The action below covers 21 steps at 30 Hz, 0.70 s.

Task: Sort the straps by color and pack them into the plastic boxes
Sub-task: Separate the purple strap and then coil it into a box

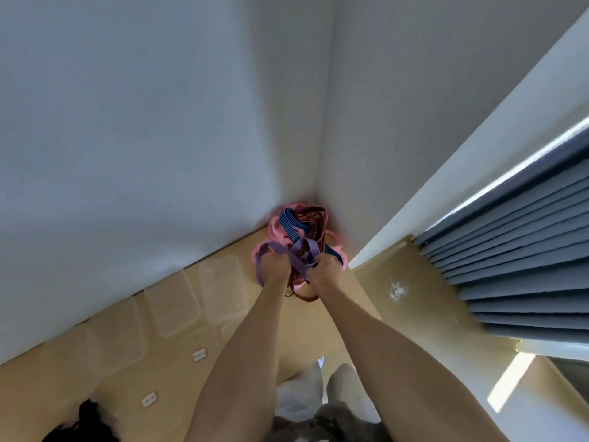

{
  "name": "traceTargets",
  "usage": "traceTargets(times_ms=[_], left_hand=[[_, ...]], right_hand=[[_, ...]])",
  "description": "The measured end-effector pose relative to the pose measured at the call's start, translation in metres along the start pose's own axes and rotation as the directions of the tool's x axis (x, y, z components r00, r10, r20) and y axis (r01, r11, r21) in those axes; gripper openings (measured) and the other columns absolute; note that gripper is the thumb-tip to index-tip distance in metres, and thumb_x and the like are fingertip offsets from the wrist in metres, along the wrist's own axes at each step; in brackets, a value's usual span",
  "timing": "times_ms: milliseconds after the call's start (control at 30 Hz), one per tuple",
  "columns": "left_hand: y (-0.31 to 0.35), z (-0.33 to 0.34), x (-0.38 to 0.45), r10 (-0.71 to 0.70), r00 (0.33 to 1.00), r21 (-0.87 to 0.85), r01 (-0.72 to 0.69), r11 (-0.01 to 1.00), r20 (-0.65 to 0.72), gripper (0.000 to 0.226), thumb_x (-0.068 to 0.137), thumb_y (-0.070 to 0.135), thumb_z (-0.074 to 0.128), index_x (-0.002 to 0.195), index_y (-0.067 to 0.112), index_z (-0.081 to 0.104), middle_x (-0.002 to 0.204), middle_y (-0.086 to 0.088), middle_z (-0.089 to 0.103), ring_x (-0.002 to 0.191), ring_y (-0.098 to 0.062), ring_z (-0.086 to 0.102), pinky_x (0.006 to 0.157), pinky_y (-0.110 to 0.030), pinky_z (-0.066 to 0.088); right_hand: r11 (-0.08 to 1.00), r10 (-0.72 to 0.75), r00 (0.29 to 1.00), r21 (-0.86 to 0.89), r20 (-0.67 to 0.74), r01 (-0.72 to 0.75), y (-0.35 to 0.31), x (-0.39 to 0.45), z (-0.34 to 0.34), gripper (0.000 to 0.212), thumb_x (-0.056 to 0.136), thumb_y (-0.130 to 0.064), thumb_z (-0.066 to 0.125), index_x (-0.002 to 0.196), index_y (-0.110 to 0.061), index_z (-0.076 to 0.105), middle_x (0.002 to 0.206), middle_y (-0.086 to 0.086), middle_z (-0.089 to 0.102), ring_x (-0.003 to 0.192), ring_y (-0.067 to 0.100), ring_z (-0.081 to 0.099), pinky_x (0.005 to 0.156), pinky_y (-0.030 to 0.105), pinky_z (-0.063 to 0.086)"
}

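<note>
1. Both hands are closed on the purple strap (298, 255): the left hand (273, 266) grips its left loop, and the right hand (325, 269) pinches a bunched part of it, close beside the left.
2. The strap runs roughly side to side between the hands, with one loop hanging below the left hand.
3. Just beyond the hands, in the wall corner, lies the tangled pile of straps (302, 228), with pink, blue and dark red ones. Some dark red loops trail down between the wrists, so the purple strap looks not yet free of the pile.
4. The clear plastic boxes (223, 291) stand in a row on the worktop (178, 390), to the left of the left hand and nearer the person.
5. The left hand is nearer the boxes, so a carry leftward probably suits it best once the strap pulls clear.
</note>
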<state>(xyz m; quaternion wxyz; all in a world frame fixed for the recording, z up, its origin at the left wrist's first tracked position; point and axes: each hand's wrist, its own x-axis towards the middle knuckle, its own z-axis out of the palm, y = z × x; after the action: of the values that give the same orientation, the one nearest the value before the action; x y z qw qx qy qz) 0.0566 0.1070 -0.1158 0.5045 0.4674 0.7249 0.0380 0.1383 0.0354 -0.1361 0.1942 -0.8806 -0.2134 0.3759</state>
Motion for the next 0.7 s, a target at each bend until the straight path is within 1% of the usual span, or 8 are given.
traceTargets(times_ms=[200,267,367,467,533,567,633,700], left_hand=[[0.023,-0.005,0.016,-0.105,0.987,-0.152,0.123,0.981,0.118,0.025,0.082,0.006,0.063,0.095,-0.014,0.066,0.089,-0.031,0.061,0.074,-0.041,0.056,0.068,-0.048,0.05],[0.023,-0.005,0.012,-0.108,0.98,-0.192,0.14,0.971,0.168,0.027,0.076,0.011,0.071,0.094,-0.008,0.066,0.089,-0.024,0.059,0.071,-0.033,0.057,0.064,-0.04,0.048],[0.033,-0.003,0.01,-0.183,0.962,0.008,0.185,0.983,0.202,0.04,0.082,0.012,0.074,0.118,-0.004,0.065,0.108,-0.022,0.067,0.101,-0.037,0.068,0.091,-0.043,0.057],[0.053,-0.012,0.006,-0.334,0.908,0.287,0.26,0.922,0.253,0.051,0.077,0.018,0.08,0.123,0.003,0.061,0.126,-0.018,0.063,0.115,-0.037,0.062,0.1,-0.05,0.053],[0.054,-0.01,0.002,-0.326,0.888,0.132,0.299,0.945,0.325,0.047,0.086,0.018,0.073,0.129,0.004,0.058,0.129,-0.02,0.059,0.115,-0.032,0.058,0.104,-0.047,0.049],[0.053,-0.009,-0.006,-0.254,0.916,-0.075,0.29,0.954,0.311,0.037,0.091,0.014,0.066,0.125,0.002,0.061,0.121,-0.021,0.061,0.107,-0.029,0.056,0.101,-0.044,0.05],[0.047,-0.009,-0.026,-0.107,0.979,-0.388,0.167,0.906,0.172,0.01,0.092,0.002,0.055,0.094,0.004,0.064,0.093,-0.015,0.058,0.091,-0.027,0.051,0.083,-0.043,0.048],[0.049,-0.008,-0.037,0.008,0.992,-0.455,0.052,0.889,0.129,0.03,0.087,-0.008,0.05,0.065,0.013,0.055,0.069,-0.005,0.052,0.076,-0.023,0.049,0.067,-0.035,0.041]], right_hand=[[0.991,0.13,0.986,-0.049,0.106,-0.126,-0.029,0.028,0.001,0.055,0.088,-0.032,0.069,0.129,-0.002,0.049,0.117,0.018,0.064,0.109,0.036,0.062,0.078,0.036,0.051],[0.979,0.203,0.976,-0.017,0.081,-0.202,-0.03,0.032,-0.001,0.058,0.089,-0.022,0.064,0.139,-0.004,0.041,0.116,0.02,0.064,0.106,0.036,0.064,0.078,0.036,0.053],[0.953,0.293,0.951,0.054,0.1,-0.3,-0.026,0.035,-0.006,0.067,0.089,-0.013,0.063,0.147,-0.007,0.031,0.116,0.018,0.065,0.09,0.032,0.067,0.064,0.03,0.049],[0.925,0.338,0.932,0.136,0.128,-0.354,-0.02,0.037,-0.014,0.063,0.083,-0.007,0.068,0.14,-0.003,0.042,0.121,0.019,0.064,0.099,0.033,0.067,0.074,0.033,0.054],[0.925,0.331,0.935,0.156,0.125,-0.348,-0.015,0.033,-0.021,0.048,0.083,-0.006,0.064,0.13,-0.001,0.05,0.117,0.019,0.066,0.103,0.035,0.067,0.078,0.035,0.054],[0.93,0.317,0.939,0.152,0.129,-0.335,-0.013,0.031,-0.024,0.041,0.085,-0.006,0.062,0.125,0.0,0.054,0.114,0.019,0.067,0.103,0.035,0.066,0.076,0.034,0.051],[0.947,0.268,0.954,0.142,0.136,-0.287,-0.011,0.026,-0.03,0.031,0.086,-0.005,0.06,0.116,0.002,0.062,0.107,0.019,0.068,0.102,0.035,0.066,0.077,0.032,0.048],[0.956,0.21,0.97,0.181,0.123,-0.23,-0.011,0.019,-0.034,0.031,0.085,-0.001,0.056,0.115,-0.001,0.063,0.105,0.019,0.067,0.096,0.033,0.063,0.075,0.031,0.046]])
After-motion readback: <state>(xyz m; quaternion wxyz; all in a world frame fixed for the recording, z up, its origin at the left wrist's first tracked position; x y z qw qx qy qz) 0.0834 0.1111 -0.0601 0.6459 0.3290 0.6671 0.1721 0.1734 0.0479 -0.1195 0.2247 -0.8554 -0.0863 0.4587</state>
